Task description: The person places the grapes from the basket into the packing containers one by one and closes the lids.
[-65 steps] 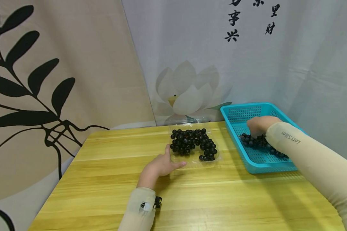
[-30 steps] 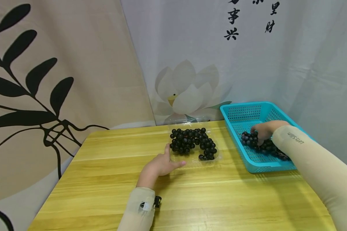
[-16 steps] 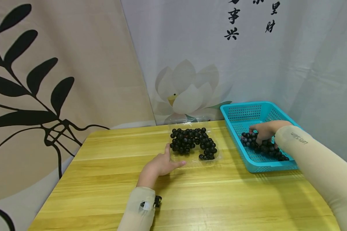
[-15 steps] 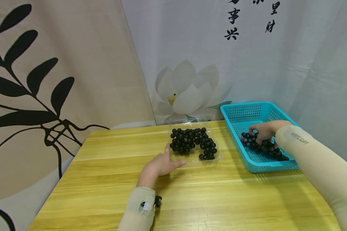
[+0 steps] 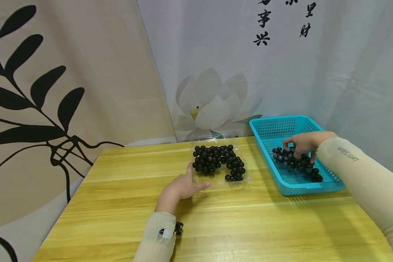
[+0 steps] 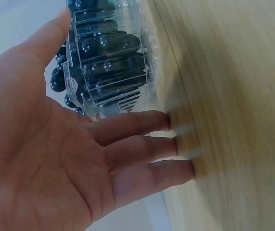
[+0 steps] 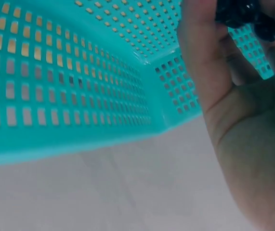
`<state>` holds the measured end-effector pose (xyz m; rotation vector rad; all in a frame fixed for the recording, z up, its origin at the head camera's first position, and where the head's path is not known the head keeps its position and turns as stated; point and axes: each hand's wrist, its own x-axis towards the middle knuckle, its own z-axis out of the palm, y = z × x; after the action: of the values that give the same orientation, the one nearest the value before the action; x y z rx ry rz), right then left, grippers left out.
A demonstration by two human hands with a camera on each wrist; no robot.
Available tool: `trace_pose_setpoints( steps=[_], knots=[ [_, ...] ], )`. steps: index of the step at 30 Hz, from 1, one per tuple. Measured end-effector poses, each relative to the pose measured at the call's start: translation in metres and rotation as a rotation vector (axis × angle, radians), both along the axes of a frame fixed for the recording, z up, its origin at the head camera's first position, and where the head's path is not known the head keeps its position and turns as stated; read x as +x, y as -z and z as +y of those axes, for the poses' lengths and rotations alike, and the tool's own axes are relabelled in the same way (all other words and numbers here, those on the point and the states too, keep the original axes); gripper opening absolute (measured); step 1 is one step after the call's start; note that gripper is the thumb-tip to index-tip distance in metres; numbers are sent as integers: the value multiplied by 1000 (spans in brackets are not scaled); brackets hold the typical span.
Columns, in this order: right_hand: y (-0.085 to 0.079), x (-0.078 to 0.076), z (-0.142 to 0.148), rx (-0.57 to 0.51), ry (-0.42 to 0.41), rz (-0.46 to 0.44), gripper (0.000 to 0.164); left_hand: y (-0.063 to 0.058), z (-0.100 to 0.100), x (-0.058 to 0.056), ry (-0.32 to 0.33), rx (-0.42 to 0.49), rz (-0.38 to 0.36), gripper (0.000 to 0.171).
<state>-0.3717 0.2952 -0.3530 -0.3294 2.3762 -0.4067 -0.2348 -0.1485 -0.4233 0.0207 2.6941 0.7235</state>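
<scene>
My left hand (image 5: 182, 186) reaches to the near-left corner of a clear plastic punnet (image 5: 220, 179), thumb and forefinger spread along it. In the left wrist view, the other fingers (image 6: 144, 147) stand straight with tips at the tabletop, beside the punnet's ribbed wall (image 6: 113, 96). Dark grapes (image 5: 209, 160) in bunches lie in the punnet. Inside the turquoise basket (image 5: 275, 178) on the right, my right hand (image 5: 304, 144) bends its fingers over a bunch of dark grapes (image 5: 286, 159) and grips it from above. Part of that bunch (image 7: 238, 12) shows between thumb and fingers in the right wrist view.
Both containers stand on a wood-grain table (image 5: 216, 225), the basket a short way right of the punnet. A printed cloth (image 5: 213, 72) hangs behind the table's back edge. A small black device (image 5: 178, 229) sits at the left wrist.
Inside the basket, my right hand first came round to the grapes with bent fingers. It has since shifted slightly right and up, and the bunch has shifted too. My left hand stays put.
</scene>
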Motion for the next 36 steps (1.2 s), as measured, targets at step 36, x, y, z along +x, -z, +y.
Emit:
trace_pose_setpoints(
  steps=[36],
  knots=[
    [-61,39,-27,71,-172,170,13,-2,0,3,16,6,8,128]
  ],
)
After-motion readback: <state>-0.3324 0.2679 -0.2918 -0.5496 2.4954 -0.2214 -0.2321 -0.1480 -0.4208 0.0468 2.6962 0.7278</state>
